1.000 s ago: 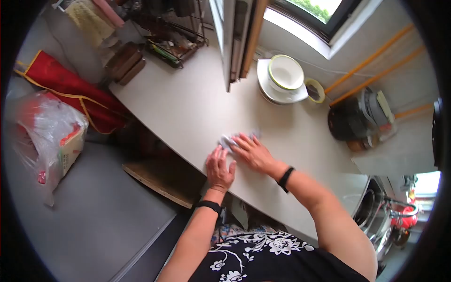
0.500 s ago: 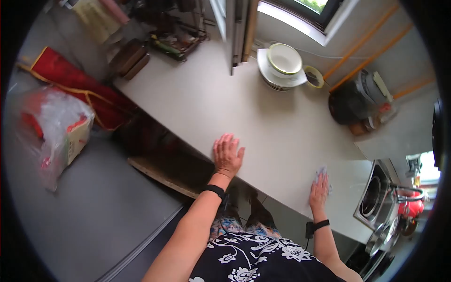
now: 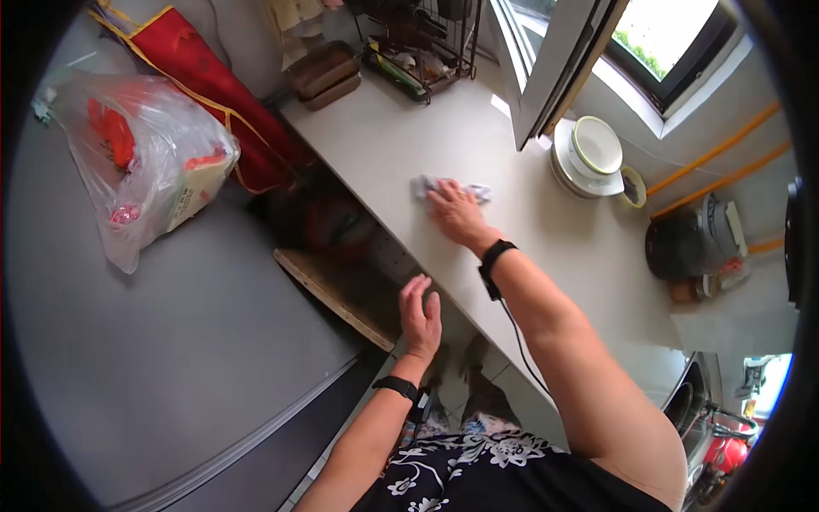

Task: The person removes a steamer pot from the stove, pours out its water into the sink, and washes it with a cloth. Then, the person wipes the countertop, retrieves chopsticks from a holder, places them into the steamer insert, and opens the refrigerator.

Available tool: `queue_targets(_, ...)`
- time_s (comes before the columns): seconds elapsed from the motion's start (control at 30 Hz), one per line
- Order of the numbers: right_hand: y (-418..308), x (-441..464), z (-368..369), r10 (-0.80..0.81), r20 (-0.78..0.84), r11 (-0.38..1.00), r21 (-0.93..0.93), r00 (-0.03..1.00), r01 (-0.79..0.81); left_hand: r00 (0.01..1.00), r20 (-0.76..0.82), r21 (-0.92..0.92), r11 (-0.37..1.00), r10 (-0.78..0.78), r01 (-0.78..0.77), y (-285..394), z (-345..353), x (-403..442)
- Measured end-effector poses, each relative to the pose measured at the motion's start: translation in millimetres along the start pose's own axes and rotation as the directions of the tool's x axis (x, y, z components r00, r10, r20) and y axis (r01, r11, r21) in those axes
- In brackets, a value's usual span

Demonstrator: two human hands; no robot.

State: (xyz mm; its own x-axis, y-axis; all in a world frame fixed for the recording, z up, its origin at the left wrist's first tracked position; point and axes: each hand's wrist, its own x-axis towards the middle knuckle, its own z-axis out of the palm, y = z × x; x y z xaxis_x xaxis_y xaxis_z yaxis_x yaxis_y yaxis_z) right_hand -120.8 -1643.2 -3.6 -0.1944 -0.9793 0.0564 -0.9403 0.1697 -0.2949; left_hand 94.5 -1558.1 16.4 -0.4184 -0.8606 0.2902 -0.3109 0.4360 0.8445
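Note:
My right hand presses a pale, patterned cloth against the light countertop, fingers bent over it. Parts of the cloth stick out on both sides of the hand. By the counter's front edge hovers my left hand, holding nothing, its thumb apart from the curved fingers. Both wrists wear black bands, and a cable hangs from the right one.
A stack of bowls and plates stands by the open window. Farther back are a wire rack and brown trays. A plastic bag lies on the grey surface at left. The sink is at right.
My right hand has swept the cloth from the sink side far across the counter, leftward and away from me. My left hand has lifted off the countertop to its front edge. The view has shifted.

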Motion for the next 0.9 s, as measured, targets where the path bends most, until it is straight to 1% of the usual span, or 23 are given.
queue_targets(0.03,-21.7,-0.4,-5.8,-0.042,0.051,0.999,0.019,0.998,0.042,1.0,-0.017,-0.006,1.0,-0.02,0.02,1.0,-5.9,2.9)
queue_targets(0.1,-40.1,-20.4,3.5,-0.133,0.02,0.99,0.047,0.991,0.132,0.999,-0.036,0.02,1.0,-0.018,0.018,-1.7,-15.6,5.7)
queue_targets(0.13,-43.4,-37.8,4.7,-0.187,-0.001,0.982,0.03,0.982,0.187,0.998,-0.048,0.022,0.999,-0.027,0.028,-7.0,-18.2,5.5)
queue_targets(0.17,-47.8,-59.8,-4.5,-0.21,0.0,0.976,0.058,0.978,0.21,0.998,-0.061,0.022,0.999,-0.036,0.037,-14.1,-19.0,4.2)
queue_targets(0.2,-46.0,-83.6,-7.1,-0.242,0.002,0.969,0.06,0.97,0.242,0.995,-0.066,-0.036,0.996,-0.078,0.075,-18.5,-17.9,2.7)
queue_targets(0.23,-42.8,-109.3,-10.5,-0.271,0.003,0.961,0.062,0.963,0.271,0.994,-0.064,-0.039,0.996,-0.088,0.085,-22.4,-16.9,0.8)
queue_targets(0.3,-37.3,-162.9,-21.6,-0.246,0.057,0.968,0.073,0.967,0.242,0.992,-0.036,-0.066,0.991,-0.123,0.12,-25.5,-11.5,-2.9)
queue_targets(0.33,-33.5,-192.7,-23.0,-0.206,0.061,0.975,0.094,0.977,0.2,0.994,-0.018,-0.074,0.992,-0.107,0.105,-26.4,-7.6,-4.9)
queue_targets(0.37,-29.6,-222.8,-26.2,-0.179,0.057,0.981,0.086,0.982,0.174,0.992,-0.054,-0.104,0.989,-0.113,0.107,-19.7,-2.4,-5.4)
queue_targets(0.43,-29.0,-278.8,-31.8,-0.086,0.135,0.992,0.107,0.987,0.072,0.992,-0.025,-0.135,0.984,-0.121,0.116,-18.7,7.3,-12.4)
queue_targets(0.47,-33.8,-303.1,-31.4,-0.046,0.129,0.995,0.096,0.991,0.034,0.993,-0.011,-0.134,0.984,-0.116,0.113,-16.6,11.7,-16.1)
queue_targets(0.53,-31.5,-362.9,-36.9,0.027,0.154,0.999,0.018,0.988,-0.03,0.996,0.049,-0.059,0.996,-0.068,0.071,-2.0,14.7,-25.4)
queue_targets(0.57,-29.2,-391.4,-42.9,0.131,0.142,0.991,-0.012,0.981,-0.131,0.998,0.058,-0.057,0.998,-0.019,0.022,-4.1,21.3,-33.6)
queue_targets(0.6,-29.4,-415.4,-46.8,0.152,0.125,0.988,0.006,0.98,-0.154,0.994,0.108,-0.017,1.0,-0.002,0.004,6.1,23.8,-41.3)
queue_targets(0.63,-31.5,-439.1,-49.9,0.173,0.108,0.984,0.026,0.979,-0.177,0.991,0.133,-0.107,0.994,-0.008,0.022,1.5,31.0,-50.5)
queue_targets(0.67,-32.8,-462.9,-53.9,0.234,0.096,0.969,0.057,0.967,-0.24,0.982,0.187,-0.087,0.996,0.022,-0.006,15.4,29.6,-57.4)
queue_targets(0.7,-36.1,-477.2,-46.5,0.31,0.071,0.949,0.026,0.948,-0.313,0.975,0.212,-0.098,0.994,0.073,-0.053,0.0,28.4,-57.3)
queue_targets(0.77,-33.6,-516.4,-39.5,0.327,-0.017,0.945,0.0,0.945,-0.327,0.949,0.296,-0.123,0.99,0.107,-0.073,3.1,23.4,-72.7)
queue_targets(0.8,-33.8,-536.8,-46.6,0.362,0.03,0.932,-0.027,0.932,-0.362,0.928,0.331,-0.117,0.983,0.17,-0.138,-3.5,18.9,-79.5)
queue_targets(0.83,-30.5,-561.4,-51.2,0.392,0.013,0.92,-0.027,0.92,-0.391,0.904,0.375,-0.072,0.979,0.205,-0.192,-1.5,15.3,-88.8)
queue_targets(0.9,-28.8,-608.6,-60.7,0.448,0.044,0.894,-0.02,0.893,-0.448,0.879,0.438,-0.057,0.982,0.187,-0.18,15.7,5.5,-105.5)
